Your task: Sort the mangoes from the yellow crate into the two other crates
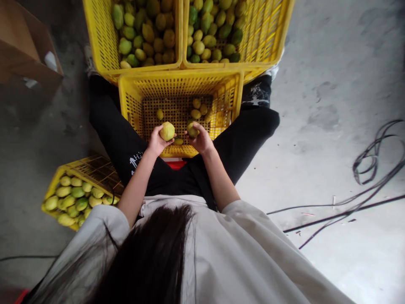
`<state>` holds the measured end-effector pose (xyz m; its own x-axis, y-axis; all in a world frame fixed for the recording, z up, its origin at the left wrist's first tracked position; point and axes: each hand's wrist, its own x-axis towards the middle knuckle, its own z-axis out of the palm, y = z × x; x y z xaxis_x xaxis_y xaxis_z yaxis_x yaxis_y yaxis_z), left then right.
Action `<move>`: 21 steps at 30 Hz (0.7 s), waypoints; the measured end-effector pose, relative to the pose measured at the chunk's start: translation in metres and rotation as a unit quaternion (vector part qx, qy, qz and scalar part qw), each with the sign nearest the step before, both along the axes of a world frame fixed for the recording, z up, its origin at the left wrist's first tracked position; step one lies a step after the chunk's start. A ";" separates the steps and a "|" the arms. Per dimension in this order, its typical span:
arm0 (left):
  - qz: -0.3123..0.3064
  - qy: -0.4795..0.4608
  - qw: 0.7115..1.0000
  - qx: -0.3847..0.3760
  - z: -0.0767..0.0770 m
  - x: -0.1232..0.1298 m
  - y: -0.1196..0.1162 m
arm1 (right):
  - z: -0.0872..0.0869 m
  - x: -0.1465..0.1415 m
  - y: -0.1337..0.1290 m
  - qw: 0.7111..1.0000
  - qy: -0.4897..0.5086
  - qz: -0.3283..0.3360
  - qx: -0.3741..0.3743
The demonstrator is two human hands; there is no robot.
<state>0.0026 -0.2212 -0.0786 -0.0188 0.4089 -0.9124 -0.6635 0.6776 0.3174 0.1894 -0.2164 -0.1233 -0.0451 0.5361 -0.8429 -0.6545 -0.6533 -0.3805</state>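
Observation:
In the head view, my left hand (158,141) is wrapped round a yellow-green lemon (167,131). My right hand (201,140) grips another, darker greenish lemon (193,129), partly covered by the fingers. Both hands are over the near part of a yellow slatted crate (131,95) between my legs. Inside it, a few loose lemons (195,114) lie toward the right, one lemon (160,114) sits at the left, and another lemon (179,142) shows low between my hands.
Beyond stand two yellow crates, left (98,38) and right (265,33), with many green and yellow lemons. A tilted crate (95,169) of lemons lies by my left side. A cardboard box (23,40) is at far left; black cables (376,156) lie on the right floor.

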 end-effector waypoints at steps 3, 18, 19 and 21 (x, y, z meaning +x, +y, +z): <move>-0.016 0.016 1.000 0.011 -0.003 0.001 -0.002 | 0.000 0.000 -0.001 0.999 0.001 0.030 0.020; -0.046 0.030 0.998 0.011 -0.005 -0.002 -0.004 | -0.010 0.004 0.000 0.994 -0.018 0.054 0.097; -0.050 0.024 0.998 0.012 -0.004 -0.002 -0.004 | -0.010 0.005 0.000 0.994 -0.012 0.052 0.097; -0.054 0.014 0.998 0.012 -0.001 -0.002 -0.004 | -0.011 0.008 -0.001 0.994 0.008 0.056 0.098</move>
